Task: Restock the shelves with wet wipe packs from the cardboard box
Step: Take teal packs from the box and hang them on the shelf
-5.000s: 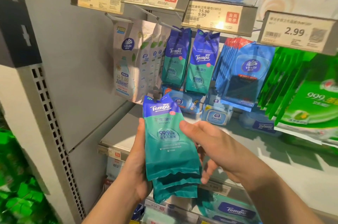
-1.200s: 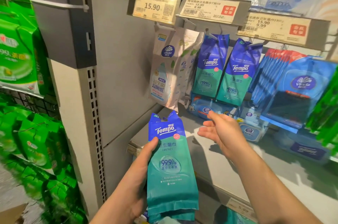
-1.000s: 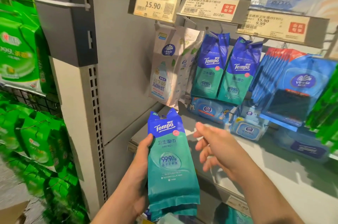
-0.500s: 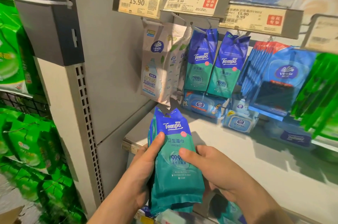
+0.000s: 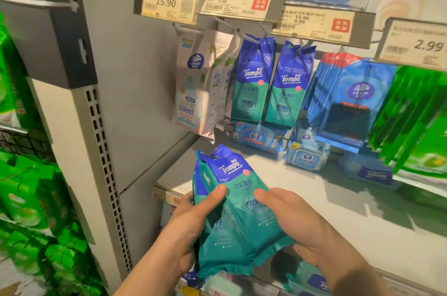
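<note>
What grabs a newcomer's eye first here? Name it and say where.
The bundle of Tempo packs, blue-topped and teal, low in the centre, gripped by the left hand and right hand. Behind them, matching hanging Tempo packs dangle from hooks under the price tags, with bright green packs crowding the right edge.

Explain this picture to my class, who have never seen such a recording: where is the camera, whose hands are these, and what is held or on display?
There is no machine here. One camera, worn on a person's head, looks forward and down at a shop display. The left hand and the right hand both grip a small bundle of Tempo packs, blue on top and teal below. Matching hanging Tempo packs dangle from hooks under price tags. Beside them hang white Vinda packs and blue Vinda packs. Flat tubs of wipes lie on the grey shelf below. No cardboard box can be clearly made out.
</note>
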Demonstrator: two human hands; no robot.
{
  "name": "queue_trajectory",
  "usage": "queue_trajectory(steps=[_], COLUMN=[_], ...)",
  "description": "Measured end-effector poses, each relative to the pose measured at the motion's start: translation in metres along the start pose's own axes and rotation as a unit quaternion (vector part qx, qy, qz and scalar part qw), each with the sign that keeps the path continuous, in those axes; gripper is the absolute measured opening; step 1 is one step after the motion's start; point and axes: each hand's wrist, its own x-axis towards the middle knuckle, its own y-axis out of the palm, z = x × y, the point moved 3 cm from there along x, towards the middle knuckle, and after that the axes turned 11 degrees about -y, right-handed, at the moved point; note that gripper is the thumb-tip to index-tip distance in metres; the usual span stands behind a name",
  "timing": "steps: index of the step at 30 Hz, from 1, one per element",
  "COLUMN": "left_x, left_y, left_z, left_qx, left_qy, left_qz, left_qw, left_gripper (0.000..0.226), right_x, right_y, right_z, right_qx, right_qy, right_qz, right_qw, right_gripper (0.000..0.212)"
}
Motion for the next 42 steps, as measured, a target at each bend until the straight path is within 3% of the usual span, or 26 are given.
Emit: queue_trajectory(steps=[4,8,14,19,31,38,42], left_x=[-0.001,-0.001,0.002,0.003,-0.001,0.0,0.002], left_y=[-0.005,-0.011,-0.017,-0.019,-0.028,-0.029,-0.029], left_z=[-0.005,-0.01,-0.012,-0.014,-0.018,-0.021,-0.021], left_qx=[0.013,0.037,0.034,0.032,0.031,0.029,0.029], left_qy=[0.02,0.027,0.021,0.02,0.015,0.011,0.006], left_qz=[-0.014,-0.024,-0.031,-0.027,-0.043,-0.045,-0.043], left_qw=[1.0,0.999,0.999,0.999,0.998,0.999,0.999], left_gripper=[0.058,0.043,0.041,0.045,0.055,0.066,0.066], right_x=[0.003,-0.002,-0.012,-0.001,0.028,0.041,0.049], right_y=[-0.007,-0.023,-0.015,-0.005,0.004,0.001,0.004], right_z=[0.004,0.019,0.064,0.097,0.105,0.084,0.072], right_qx=[-0.05,-0.196,-0.151,-0.135,-0.099,-0.078,-0.095], right_qy=[-0.065,-0.204,-0.366,-0.44,-0.428,-0.394,-0.36], right_qz=[-0.054,-0.157,-0.182,-0.188,-0.198,-0.204,-0.154], right_qw=[0.995,0.946,0.9,0.868,0.876,0.893,0.915], right_gripper=[0.03,0.019,0.031,0.051,0.03,0.034,0.049])
